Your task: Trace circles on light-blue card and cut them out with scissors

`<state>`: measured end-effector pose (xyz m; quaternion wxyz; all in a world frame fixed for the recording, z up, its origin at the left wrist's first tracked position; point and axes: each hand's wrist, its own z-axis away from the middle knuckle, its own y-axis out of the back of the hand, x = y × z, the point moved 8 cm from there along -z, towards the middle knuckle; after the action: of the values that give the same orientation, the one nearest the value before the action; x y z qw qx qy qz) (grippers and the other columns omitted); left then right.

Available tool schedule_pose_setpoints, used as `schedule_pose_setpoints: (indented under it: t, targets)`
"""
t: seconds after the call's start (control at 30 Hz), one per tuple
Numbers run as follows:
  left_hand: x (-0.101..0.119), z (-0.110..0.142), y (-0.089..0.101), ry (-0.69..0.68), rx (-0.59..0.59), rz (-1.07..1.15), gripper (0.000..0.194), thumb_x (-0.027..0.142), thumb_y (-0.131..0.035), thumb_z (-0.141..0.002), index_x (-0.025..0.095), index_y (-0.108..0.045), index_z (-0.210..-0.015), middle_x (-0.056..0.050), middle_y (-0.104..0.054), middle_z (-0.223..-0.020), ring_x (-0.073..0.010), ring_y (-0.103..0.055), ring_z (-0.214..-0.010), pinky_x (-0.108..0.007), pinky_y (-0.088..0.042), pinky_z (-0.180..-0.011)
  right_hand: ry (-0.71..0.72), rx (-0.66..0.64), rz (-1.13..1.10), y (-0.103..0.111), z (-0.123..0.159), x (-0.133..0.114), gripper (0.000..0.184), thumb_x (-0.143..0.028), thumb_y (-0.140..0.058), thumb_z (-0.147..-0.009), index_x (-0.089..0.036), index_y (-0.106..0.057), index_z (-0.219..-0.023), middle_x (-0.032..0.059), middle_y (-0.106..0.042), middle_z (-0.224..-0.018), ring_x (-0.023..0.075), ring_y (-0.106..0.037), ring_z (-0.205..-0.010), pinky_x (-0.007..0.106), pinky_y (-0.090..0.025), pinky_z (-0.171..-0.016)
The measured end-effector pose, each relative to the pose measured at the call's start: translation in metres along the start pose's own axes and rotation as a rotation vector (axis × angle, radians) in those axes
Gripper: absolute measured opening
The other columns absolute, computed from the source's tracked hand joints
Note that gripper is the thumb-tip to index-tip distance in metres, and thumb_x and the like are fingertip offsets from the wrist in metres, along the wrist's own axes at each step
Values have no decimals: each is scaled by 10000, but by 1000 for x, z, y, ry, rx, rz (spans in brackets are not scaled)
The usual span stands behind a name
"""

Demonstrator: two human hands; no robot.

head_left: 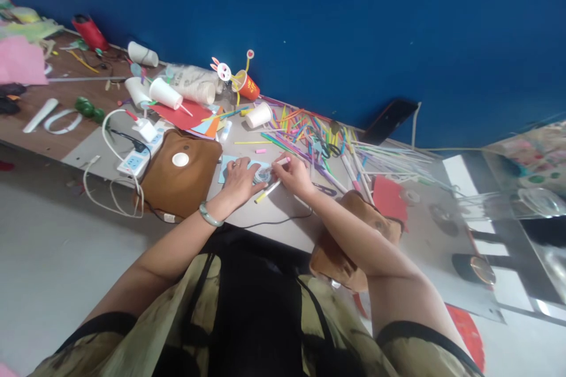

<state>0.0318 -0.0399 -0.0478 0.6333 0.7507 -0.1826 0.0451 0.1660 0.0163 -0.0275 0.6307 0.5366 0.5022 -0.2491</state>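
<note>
My left hand lies with its fingers spread on a sheet of light blue paper, holding it against the table. My right hand pinches a white marker with a pink end, its other end pointing down at the paper. Between the hands is a round, clear-looking item, perhaps a roll of tape; its kind is hard to make out. A white and yellow marker lies just in front of it. Behind the paper sits a small pink cap.
Brown cushion-like pieces lie at left and under my right forearm. A power strip with cables is at far left. Paper cups, colourful sticks and scissors cover the back, beside a blue wall.
</note>
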Motion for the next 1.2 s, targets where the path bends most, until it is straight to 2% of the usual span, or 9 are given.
schedule_pose_setpoints:
  t: [0.13,0.3,0.53,0.7,0.8,0.9,1.03,1.2]
  targets:
    - [-1,0,-1,4,6,1,472,501,-617,-916,194,-624,-1275,-169,-564,-1260,-343,-509,-1202,-472,-342,-1007,13,28,-41,6,5,-1,212,-382,-632,-847,-224,-517,-763,-12,-653,-593,149,-624,-486,252,-479,-488]
    - [-3,-2,-3,27,0,19,475,507,-667,-880,212,-635,-1250,-159,-568,-1264,-339,-515,-1199,-468,-345,-1010,-21,125,-183,25,6,-11,256,-424,-659,-831,-226,-498,-803,-21,-663,-620,123,-590,-433,235,-449,-437]
    - [-6,-2,-3,15,40,78,393,459,-706,-854,214,-655,-1157,-126,-604,-1229,-315,-537,-1183,-474,-336,-1030,85,265,-223,50,20,-34,308,-484,-646,-878,-232,-486,-800,-31,-649,-649,99,-568,-446,234,-455,-455]
    - [-20,-6,-1,150,62,278,352,431,-713,-842,206,-654,-1106,-95,-677,-1137,-292,-589,-1151,-470,-365,-1026,145,378,-252,65,31,-42,309,-483,-640,-901,-245,-471,-801,-33,-643,-652,102,-562,-451,254,-466,-475]
    - [-33,-6,3,244,153,419,350,451,-625,-906,190,-639,-1140,-108,-692,-1155,-275,-617,-1129,-448,-404,-1019,139,413,-255,69,32,-39,329,-505,-637,-903,-249,-457,-802,-33,-643,-661,103,-555,-453,260,-472,-483]
    - [-43,-4,8,274,261,497,390,470,-556,-947,183,-607,-1206,-119,-686,-1190,-257,-626,-1128,-411,-448,-998,140,414,-246,69,31,-34,346,-526,-628,-905,-248,-448,-807,-36,-641,-664,99,-550,-449,255,-471,-482]
    - [-53,-1,13,300,347,456,420,427,-595,-929,188,-560,-1272,-129,-668,-1231,-259,-617,-1159,-404,-465,-1001,160,418,-202,68,28,-23,349,-553,-615,-908,-248,-464,-828,-21,-661,-702,101,-551,-453,253,-467,-476]
    - [-59,-1,14,345,361,352,484,371,-639,-889,191,-528,-1325,-150,-628,-1290,-294,-585,-1231,-443,-437,-1053,150,410,-197,64,21,-2,345,-565,-633,-888,-230,-558,-919,-3,-678,-758,105,-572,-474,250,-472,-473]
